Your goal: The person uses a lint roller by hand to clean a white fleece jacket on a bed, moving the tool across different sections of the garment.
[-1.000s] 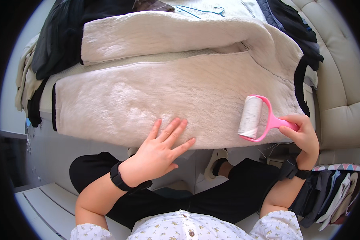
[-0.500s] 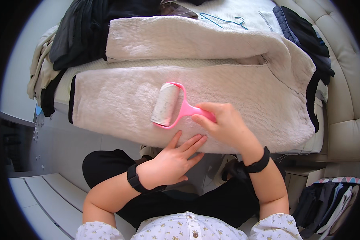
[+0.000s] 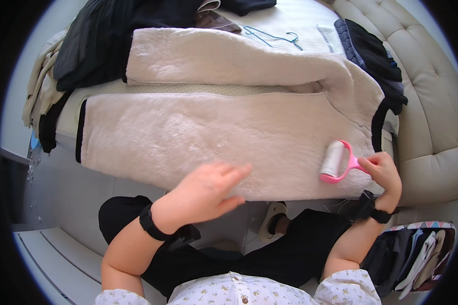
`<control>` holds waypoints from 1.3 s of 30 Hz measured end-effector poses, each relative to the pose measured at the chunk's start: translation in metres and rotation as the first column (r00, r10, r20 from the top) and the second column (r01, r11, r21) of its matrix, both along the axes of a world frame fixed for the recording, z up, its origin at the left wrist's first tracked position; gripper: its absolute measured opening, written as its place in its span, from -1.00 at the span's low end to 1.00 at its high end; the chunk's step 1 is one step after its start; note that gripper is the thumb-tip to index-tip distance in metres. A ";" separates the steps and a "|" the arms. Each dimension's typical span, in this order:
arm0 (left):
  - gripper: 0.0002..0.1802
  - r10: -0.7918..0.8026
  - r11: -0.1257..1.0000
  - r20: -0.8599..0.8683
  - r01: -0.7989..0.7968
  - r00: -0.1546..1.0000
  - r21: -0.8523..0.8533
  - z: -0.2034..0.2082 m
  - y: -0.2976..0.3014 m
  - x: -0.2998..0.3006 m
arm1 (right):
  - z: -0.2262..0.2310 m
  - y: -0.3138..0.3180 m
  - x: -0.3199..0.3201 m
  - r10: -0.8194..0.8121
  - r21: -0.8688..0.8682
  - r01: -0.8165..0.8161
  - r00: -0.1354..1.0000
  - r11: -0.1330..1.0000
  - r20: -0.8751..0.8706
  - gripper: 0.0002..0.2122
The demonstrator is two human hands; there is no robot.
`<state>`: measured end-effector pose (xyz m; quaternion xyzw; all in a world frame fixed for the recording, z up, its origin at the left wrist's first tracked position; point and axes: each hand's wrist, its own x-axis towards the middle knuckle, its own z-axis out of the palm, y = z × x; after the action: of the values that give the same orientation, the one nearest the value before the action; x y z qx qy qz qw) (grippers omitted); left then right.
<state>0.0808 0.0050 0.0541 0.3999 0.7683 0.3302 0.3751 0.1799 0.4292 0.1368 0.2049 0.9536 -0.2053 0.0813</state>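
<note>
A cream fleece coat (image 3: 229, 122) with black trim lies spread across the bed, its hem toward me. My right hand (image 3: 384, 173) grips the pink handle of a lint roller (image 3: 335, 161), whose white roll rests on the coat's lower right part near the black-edged front. My left hand (image 3: 203, 193) lies flat and open on the coat's near edge at the middle, fingers pointing right. Both wrists carry black bands.
Dark clothes (image 3: 102, 35) are piled at the bed's far left, more dark garments (image 3: 371, 51) at the far right. A teal hanger (image 3: 269, 35) lies behind the coat. A beige tufted headboard (image 3: 427, 117) stands on the right. Folded clothes (image 3: 412, 254) sit at lower right.
My right hand has swept the roller from the coat's middle back to its right side. My left hand stayed on the near edge, shifting slightly.
</note>
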 end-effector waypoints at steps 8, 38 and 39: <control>-0.41 0.066 0.961 -0.733 -0.241 0.677 -0.136 -0.029 -0.002 -0.028 | -0.042 -0.134 -0.138 0.345 0.114 -0.341 0.938 0.933 -0.016 -0.52; -0.15 0.003 0.943 -0.655 -0.220 0.756 -0.250 -0.027 -0.007 -0.024 | -0.023 -0.143 -0.247 0.516 0.139 -0.575 0.799 0.807 0.309 -0.44; -0.14 -0.001 0.943 -0.657 -0.219 0.754 -0.252 -0.029 -0.004 -0.024 | -0.016 -0.125 -0.243 0.497 0.197 -0.567 0.810 0.800 0.311 -0.47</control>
<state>0.0569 0.0013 0.0246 0.3784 0.9148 0.0668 0.1245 -0.0628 0.3044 0.1203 -0.0401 0.9741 -0.0100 0.2223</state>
